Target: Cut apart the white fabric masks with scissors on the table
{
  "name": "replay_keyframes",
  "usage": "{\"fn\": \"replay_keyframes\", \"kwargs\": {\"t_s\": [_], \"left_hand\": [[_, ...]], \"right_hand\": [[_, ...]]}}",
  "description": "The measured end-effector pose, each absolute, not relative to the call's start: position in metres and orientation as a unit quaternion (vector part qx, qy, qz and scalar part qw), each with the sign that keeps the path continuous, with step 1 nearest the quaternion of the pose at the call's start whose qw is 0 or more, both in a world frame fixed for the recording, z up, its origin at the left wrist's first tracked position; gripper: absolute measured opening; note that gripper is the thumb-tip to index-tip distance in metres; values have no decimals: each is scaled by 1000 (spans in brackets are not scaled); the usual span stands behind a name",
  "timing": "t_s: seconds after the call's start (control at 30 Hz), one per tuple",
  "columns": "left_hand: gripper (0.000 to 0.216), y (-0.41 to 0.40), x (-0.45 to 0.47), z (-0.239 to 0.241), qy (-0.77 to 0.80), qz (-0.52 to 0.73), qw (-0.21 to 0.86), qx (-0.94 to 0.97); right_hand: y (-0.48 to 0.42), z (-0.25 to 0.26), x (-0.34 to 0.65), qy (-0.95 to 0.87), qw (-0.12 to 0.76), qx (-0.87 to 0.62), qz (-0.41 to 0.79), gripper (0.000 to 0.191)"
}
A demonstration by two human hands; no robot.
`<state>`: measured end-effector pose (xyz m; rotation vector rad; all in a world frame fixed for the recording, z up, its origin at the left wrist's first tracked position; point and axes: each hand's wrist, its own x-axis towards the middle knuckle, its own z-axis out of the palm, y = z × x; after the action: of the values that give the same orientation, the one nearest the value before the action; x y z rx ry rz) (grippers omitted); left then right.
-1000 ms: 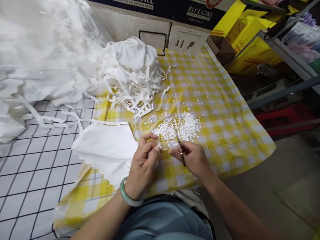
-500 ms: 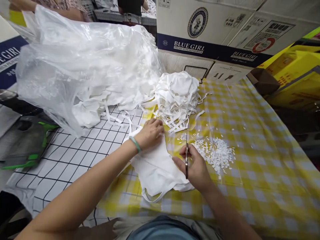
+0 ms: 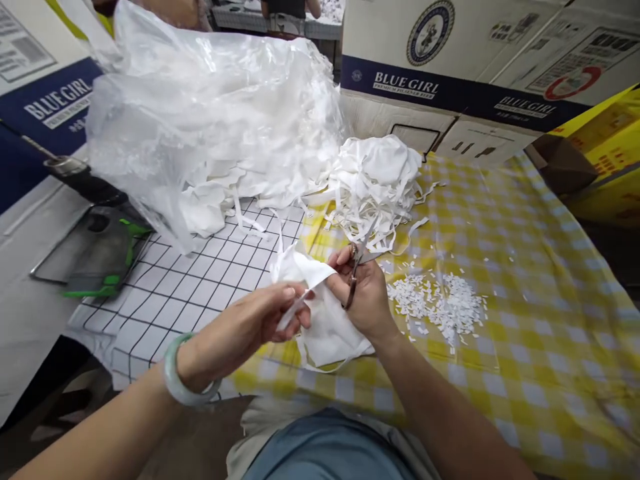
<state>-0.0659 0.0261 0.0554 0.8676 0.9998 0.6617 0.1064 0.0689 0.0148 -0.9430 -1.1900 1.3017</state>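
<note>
A white cloth piece with straps [image 3: 333,327] lies partly on the yellow checked tablecloth, its upper part lifted between my hands. My left hand [image 3: 275,310] pinches a narrow white strap of it. Scissors [image 3: 354,273] sit in my right hand [image 3: 367,293], blades pointing up and away, somewhat apart. The thumb and fingers of that hand also touch the cloth's raised edge. Just beyond the blades is a heap of similar white cloth pieces with tangled straps [image 3: 380,173]. Small white clippings [image 3: 455,303] are piled right of my right hand.
A big clear plastic bag [image 3: 215,113] full of white cloth fills the back left. Cardboard boxes [image 3: 400,87] stand behind the table, with yellow packages [image 3: 610,147] at the right. A grey and green object [image 3: 100,257] lies at the left. Another person [image 3: 287,13] is far back.
My left hand has come off the flat cloth and lifted its upper part by the strap. My right hand, with the scissors, has moved up and left to the cloth's edge.
</note>
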Motion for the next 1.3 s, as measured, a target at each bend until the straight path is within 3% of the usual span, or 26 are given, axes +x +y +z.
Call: {"fn": "replay_keyframes", "kwargs": {"t_s": [0.07,0.13,0.27,0.47,0.63,0.73,0.83,1.0,1.13,1.3], "left_hand": [[33,12,-65,52,425,311,794,302],[28,3,-61,50,432,350,778,293],[22,-4,-53,55,456,389,695,398],[30,6,-49,61,438,350,672,484],[21,10,-40,62,452,393,391,698],[24,12,-29,50,402,437,474,650],[27,12,-16,31,389,477,582,531],[28,7,3,17,422,478,577,510],[29,4,10,15,428,460,569,530],[27,4,12,8,434,447,555,551]], "right_hand": [[66,19,105,-511,530,-360,573,24],[62,19,103,-509,521,-342,594,25],[52,12,102,-481,487,-364,632,29],[38,10,112,-455,459,-393,654,39],[30,4,114,-413,415,-388,712,48],[24,3,120,-423,384,-381,727,48],[19,8,142,-551,348,-444,615,44],[17,19,182,-744,273,-530,302,42],[16,19,191,-785,241,-518,241,49],[15,16,194,-782,226,-526,245,51]]}}
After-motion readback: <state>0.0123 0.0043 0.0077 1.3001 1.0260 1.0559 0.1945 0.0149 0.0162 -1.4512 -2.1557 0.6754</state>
